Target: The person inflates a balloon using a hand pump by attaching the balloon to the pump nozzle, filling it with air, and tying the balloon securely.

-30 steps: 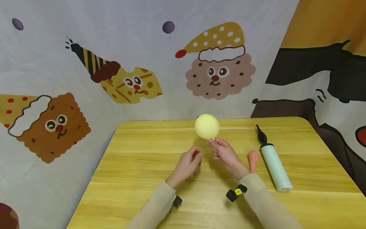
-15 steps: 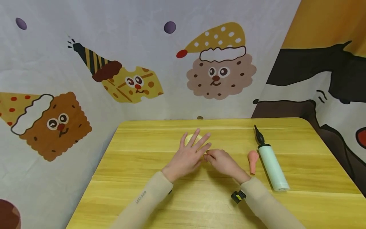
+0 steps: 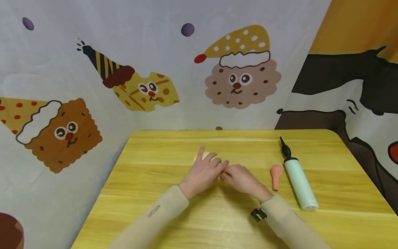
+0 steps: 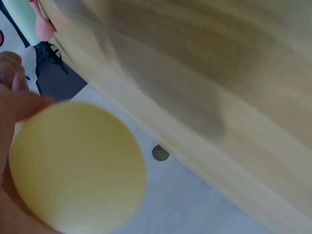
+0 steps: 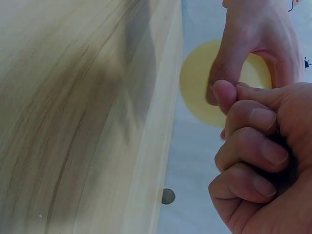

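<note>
A small inflated yellow balloon (image 4: 80, 168) sits mostly behind my left hand (image 3: 200, 173) in the head view. My left thumb and fingers curve round the balloon near its neck, with the little finger sticking out. In the right wrist view my right hand (image 5: 258, 151) has its fingers curled and pinches at the neck end between thumb and index finger. The neck itself is hidden by the fingers. Both hands touch at the fingertips, above the wooden table (image 3: 149, 214).
To the right of the hands lies a flat pink balloon (image 3: 275, 177). Beside it is a mint-green hand pump (image 3: 300, 183) with a black nozzle. A white cloth (image 3: 155, 34) with cartoon biscuits hangs behind the table's far edge.
The balloon, upright in my right hand earlier, has tipped leftward and down. My left hand has come over it with spread fingers, which now bend in toward the right hand.
</note>
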Motion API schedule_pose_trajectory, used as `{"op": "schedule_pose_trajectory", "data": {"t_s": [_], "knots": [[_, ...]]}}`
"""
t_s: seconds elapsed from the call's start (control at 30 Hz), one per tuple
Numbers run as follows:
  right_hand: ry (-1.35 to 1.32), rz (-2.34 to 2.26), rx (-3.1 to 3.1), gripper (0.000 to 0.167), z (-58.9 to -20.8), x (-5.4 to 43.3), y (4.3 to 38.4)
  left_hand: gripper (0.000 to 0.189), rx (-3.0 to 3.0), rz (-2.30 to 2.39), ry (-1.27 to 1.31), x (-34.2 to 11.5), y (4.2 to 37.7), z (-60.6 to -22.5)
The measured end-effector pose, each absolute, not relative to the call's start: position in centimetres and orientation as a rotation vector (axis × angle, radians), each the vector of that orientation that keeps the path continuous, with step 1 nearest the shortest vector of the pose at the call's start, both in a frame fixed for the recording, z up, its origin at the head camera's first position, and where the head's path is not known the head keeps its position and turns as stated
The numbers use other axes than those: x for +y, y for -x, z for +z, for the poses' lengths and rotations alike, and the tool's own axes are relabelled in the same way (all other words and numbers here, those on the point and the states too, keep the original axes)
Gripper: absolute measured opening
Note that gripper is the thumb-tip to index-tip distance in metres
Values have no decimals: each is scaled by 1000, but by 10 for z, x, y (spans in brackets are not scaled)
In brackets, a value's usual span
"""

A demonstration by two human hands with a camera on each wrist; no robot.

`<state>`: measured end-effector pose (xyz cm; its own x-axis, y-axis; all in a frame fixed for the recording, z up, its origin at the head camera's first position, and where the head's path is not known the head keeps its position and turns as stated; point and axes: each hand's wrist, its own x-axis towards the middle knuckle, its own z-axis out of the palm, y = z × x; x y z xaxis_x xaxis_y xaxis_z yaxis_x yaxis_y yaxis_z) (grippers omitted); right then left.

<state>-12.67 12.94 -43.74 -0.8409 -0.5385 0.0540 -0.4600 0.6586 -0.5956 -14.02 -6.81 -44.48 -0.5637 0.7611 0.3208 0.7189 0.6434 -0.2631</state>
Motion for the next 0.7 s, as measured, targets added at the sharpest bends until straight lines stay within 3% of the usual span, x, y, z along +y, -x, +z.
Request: {"op": "schedule_pose_trajectory", "data": {"t_s": [0.13,0.23,0.43,0.6,0.7], "knots": [[773,-1005,2729,23,-437,134,124,23,-2458,135,1075,-73,141,-450],[738,-1041,2713,22,-432,143,120,18,-2438,127,1024,-84,148,-453],[774,-1052,2747,19,-414,168,110,23,-2380,25,876,-116,168,-459],[845,-1014,2788,17,-406,170,106,22,-2385,118,915,-120,168,-464],[877,-971,2821,16,-407,162,109,35,-2402,192,958,-112,162,-467]]}}
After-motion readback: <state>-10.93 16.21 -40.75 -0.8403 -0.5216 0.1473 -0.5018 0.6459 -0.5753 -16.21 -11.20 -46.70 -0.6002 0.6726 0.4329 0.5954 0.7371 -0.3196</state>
